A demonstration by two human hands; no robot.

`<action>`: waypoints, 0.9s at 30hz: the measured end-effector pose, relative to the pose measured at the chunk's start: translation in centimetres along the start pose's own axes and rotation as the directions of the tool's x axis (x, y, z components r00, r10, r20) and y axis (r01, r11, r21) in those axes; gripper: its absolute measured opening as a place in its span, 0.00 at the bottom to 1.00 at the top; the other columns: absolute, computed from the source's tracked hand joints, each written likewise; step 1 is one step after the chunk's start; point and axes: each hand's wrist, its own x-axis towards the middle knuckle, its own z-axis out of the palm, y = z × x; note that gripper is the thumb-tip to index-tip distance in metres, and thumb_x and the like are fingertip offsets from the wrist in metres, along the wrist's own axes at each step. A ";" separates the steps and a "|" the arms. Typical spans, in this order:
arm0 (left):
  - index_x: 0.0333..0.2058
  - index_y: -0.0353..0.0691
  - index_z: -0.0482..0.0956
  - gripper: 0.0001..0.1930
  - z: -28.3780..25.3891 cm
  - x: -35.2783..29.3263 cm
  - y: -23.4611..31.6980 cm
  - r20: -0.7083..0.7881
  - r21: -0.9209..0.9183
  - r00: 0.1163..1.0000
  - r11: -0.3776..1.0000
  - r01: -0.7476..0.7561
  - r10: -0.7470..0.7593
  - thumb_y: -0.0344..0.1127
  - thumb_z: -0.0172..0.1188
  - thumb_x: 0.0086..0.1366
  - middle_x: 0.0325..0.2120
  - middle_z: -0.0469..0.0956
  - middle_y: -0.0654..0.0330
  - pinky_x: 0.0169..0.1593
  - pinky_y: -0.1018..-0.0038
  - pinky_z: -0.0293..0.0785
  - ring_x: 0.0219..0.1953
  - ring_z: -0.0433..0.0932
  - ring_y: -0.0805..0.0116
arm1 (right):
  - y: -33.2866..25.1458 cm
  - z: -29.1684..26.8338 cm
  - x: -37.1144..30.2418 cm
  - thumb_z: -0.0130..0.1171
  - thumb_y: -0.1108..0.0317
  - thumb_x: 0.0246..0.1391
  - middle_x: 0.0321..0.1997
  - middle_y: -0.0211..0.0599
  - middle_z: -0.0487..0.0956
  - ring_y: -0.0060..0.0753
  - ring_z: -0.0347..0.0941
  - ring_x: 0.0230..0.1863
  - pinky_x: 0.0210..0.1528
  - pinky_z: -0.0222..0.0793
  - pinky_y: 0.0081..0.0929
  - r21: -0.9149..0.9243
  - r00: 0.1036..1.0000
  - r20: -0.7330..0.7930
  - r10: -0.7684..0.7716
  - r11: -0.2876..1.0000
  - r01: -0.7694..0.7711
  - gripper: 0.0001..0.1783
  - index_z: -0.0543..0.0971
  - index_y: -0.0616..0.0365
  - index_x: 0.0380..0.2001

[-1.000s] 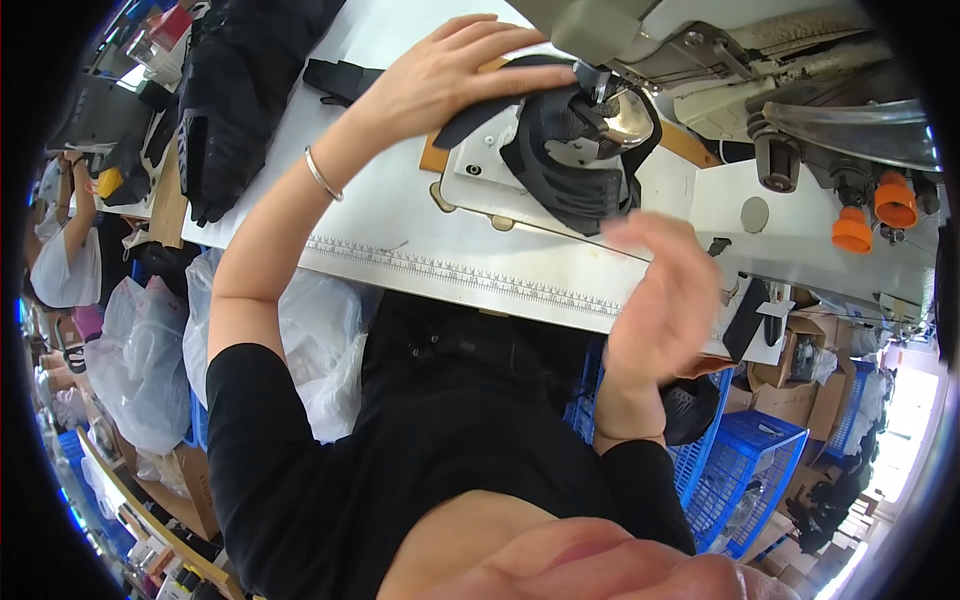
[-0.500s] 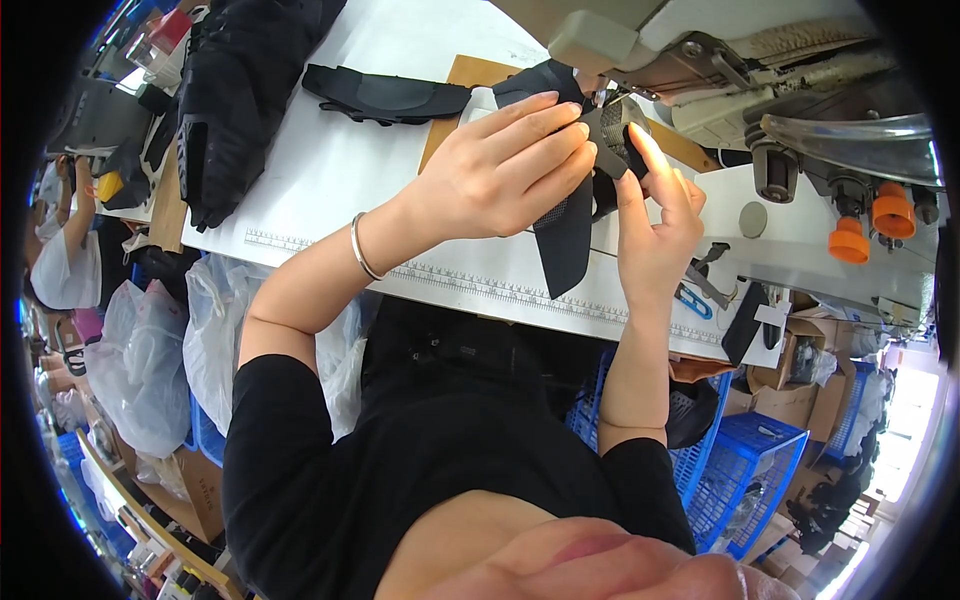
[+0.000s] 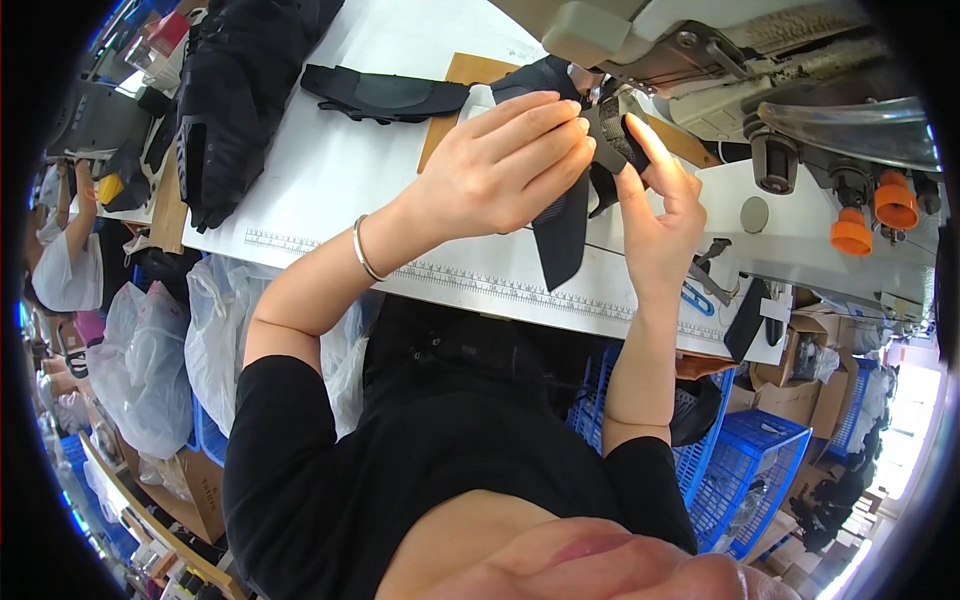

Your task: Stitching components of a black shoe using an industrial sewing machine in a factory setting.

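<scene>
A black fabric piece point(image 3: 562, 245) with a grey mesh patch is held between my two hands, close by the needle area of a sewing machine point(image 3: 690, 55). My left hand point(image 3: 510, 165) lies over it with the fingers straight and side by side; its thumb is hidden behind. From under those fingertips a black flap hangs toward the table's front edge. On the other side, my right hand point(image 3: 662, 205) pinches the folded edge between thumb and index finger. The spot under the machine's needle is mostly covered by the hands and fabric.
The white table point(image 3: 350, 165) has a ruler strip point(image 3: 480, 287) along its front. A black padded strip point(image 3: 395, 95) runs behind my left hand, and a large black bundle point(image 3: 245, 100) lies farther left. Blue scissors-like handles point(image 3: 697, 298) sit right; blue crates point(image 3: 755, 470) stand below.
The fabric has turned and lifted slightly between my hands, its hanging flap shifting a little up and left. My right hand has moved slightly, and the left has barely moved.
</scene>
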 end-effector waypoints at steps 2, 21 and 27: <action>0.39 0.33 0.86 0.14 0.1 -0.1 0.1 -0.028 0.002 1.000 1.000 0.003 -0.003 0.26 0.66 0.51 0.39 0.84 0.55 0.51 0.63 0.86 0.46 0.85 0.57 | 0.2 0.0 0.1 0.66 0.69 0.58 0.27 0.24 0.78 0.27 0.67 0.41 0.56 0.62 0.27 0.010 1.000 0.006 -0.003 1.000 0.003 0.23 0.83 0.46 0.58; 0.39 0.36 0.86 0.15 0.7 -0.3 -0.1 -0.020 0.031 1.000 0.999 -0.022 0.022 0.30 0.65 0.49 0.41 0.82 0.59 0.55 0.64 0.84 0.49 0.82 0.61 | 1.3 0.5 0.2 0.67 0.71 0.57 0.30 0.28 0.83 0.29 0.71 0.46 0.58 0.65 0.31 0.227 0.998 0.038 0.050 0.972 -0.058 0.26 0.81 0.47 0.60; 0.39 0.38 0.88 0.14 0.4 0.0 0.1 0.004 0.029 1.000 1.000 -0.005 0.005 0.26 0.68 0.52 0.42 0.84 0.60 0.51 0.66 0.88 0.48 0.84 0.61 | 1.6 0.5 0.3 0.67 0.70 0.57 0.33 0.29 0.85 0.30 0.71 0.49 0.60 0.64 0.31 0.230 0.998 0.043 0.047 0.972 -0.056 0.26 0.81 0.47 0.61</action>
